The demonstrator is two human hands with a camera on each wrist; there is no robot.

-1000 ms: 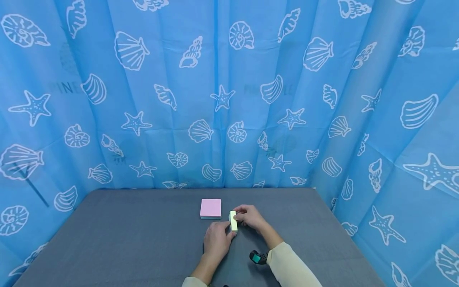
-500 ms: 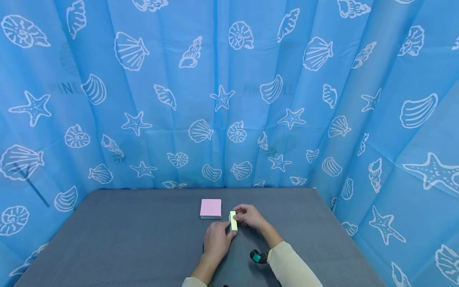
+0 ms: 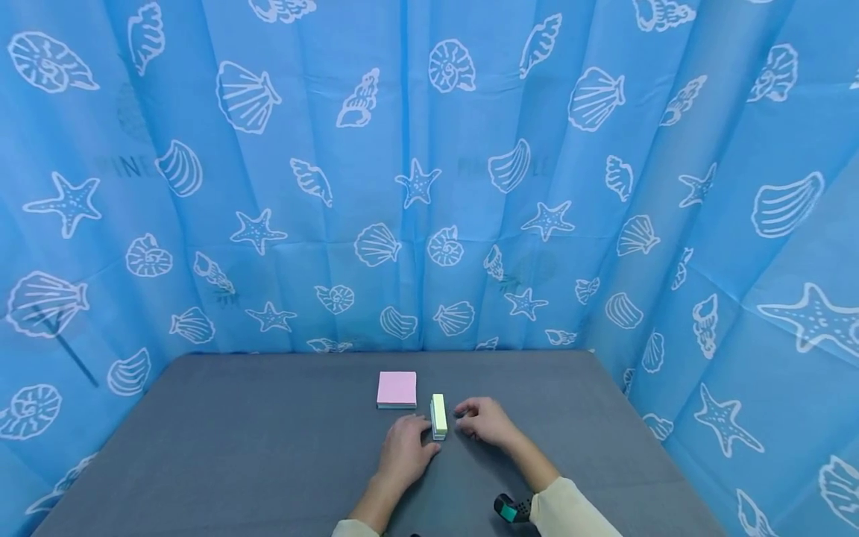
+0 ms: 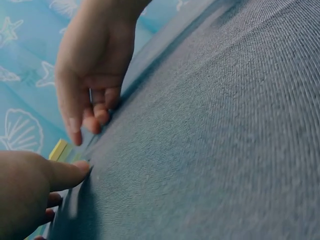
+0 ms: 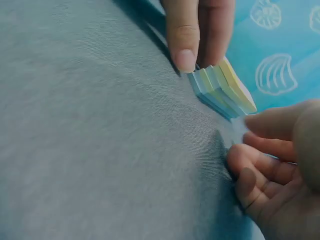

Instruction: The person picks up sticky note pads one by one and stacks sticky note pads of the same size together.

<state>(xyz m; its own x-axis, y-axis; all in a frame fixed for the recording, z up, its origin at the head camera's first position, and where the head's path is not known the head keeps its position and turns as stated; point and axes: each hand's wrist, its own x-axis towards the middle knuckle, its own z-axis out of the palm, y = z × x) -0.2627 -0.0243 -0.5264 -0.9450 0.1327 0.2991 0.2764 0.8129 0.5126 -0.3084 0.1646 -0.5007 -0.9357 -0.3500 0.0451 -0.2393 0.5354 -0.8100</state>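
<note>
A narrow stack of sticky notes stands on the table, yellow on top with pale blue and green layers below, as the right wrist view shows its layers. At its left side, my left hand has relaxed fingers, the index close to the stack and the thumb near its front end; whether they touch it cannot be told. Just off the right side is my right hand, fingers loosely bent, holding nothing. A square pad of sticky notes, pink on top, lies behind and left of the narrow stack.
A grey cloth-covered table spreads under both hands. Blue curtains with white shell prints hang behind it and along the sides. A black wrist device with a green patch sits by the right sleeve.
My right hand has let go of the narrow stack and drawn back to the right. My left hand's fingers have loosened and shifted slightly from it. The stack stays standing.
</note>
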